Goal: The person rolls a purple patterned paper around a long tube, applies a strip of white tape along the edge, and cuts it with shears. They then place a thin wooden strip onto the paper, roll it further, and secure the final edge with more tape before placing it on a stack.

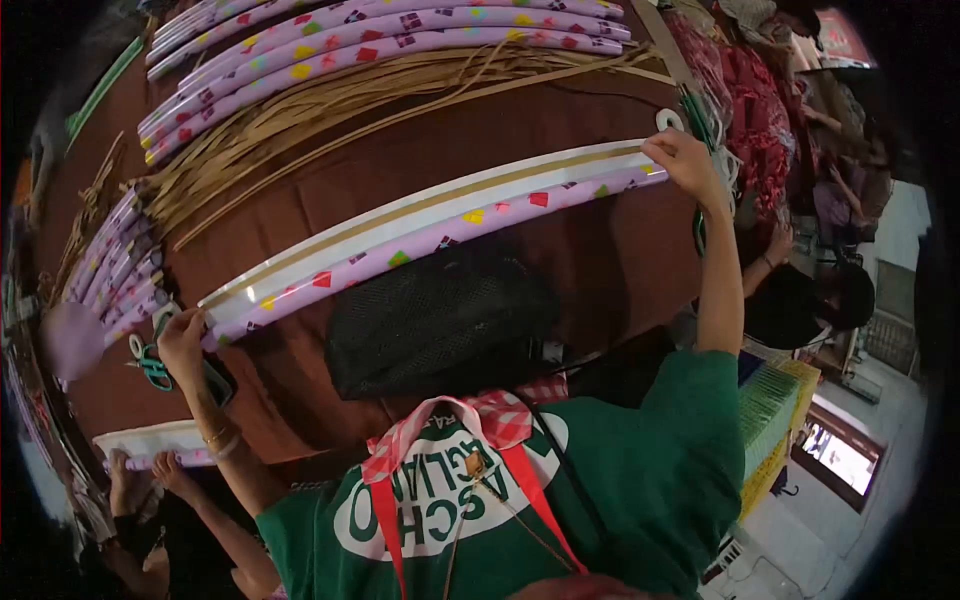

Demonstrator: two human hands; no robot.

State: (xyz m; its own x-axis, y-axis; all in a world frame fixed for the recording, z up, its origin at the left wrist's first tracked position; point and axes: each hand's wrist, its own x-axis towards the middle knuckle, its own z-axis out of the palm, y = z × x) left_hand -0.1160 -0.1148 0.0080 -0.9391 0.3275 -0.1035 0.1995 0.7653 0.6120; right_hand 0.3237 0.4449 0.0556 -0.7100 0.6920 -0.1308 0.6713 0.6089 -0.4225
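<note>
A long purple patterned roll point(400, 257) lies across the brown table point(600, 250), its white inner side showing along the far edge. On that white side runs a narrow tan strip point(420, 208). My left hand point(182, 340) is closed at the left end of the strip and roll, fingers pressed together. At the right end, my right hand point(678, 158) pinches the tan strip's end. Just beyond my right hand is a white tape ring point(669, 120). Teal-handled scissors point(156, 368) lie beside my left hand.
Finished-looking purple rolls point(400, 50) and a bundle of tan strips point(300, 120) lie at the far side. More rolls point(125, 260) are at left. A black mesh bag point(440, 320) sits in front of me. Co-workers' hands point(165, 470) are at lower left; people sit at right.
</note>
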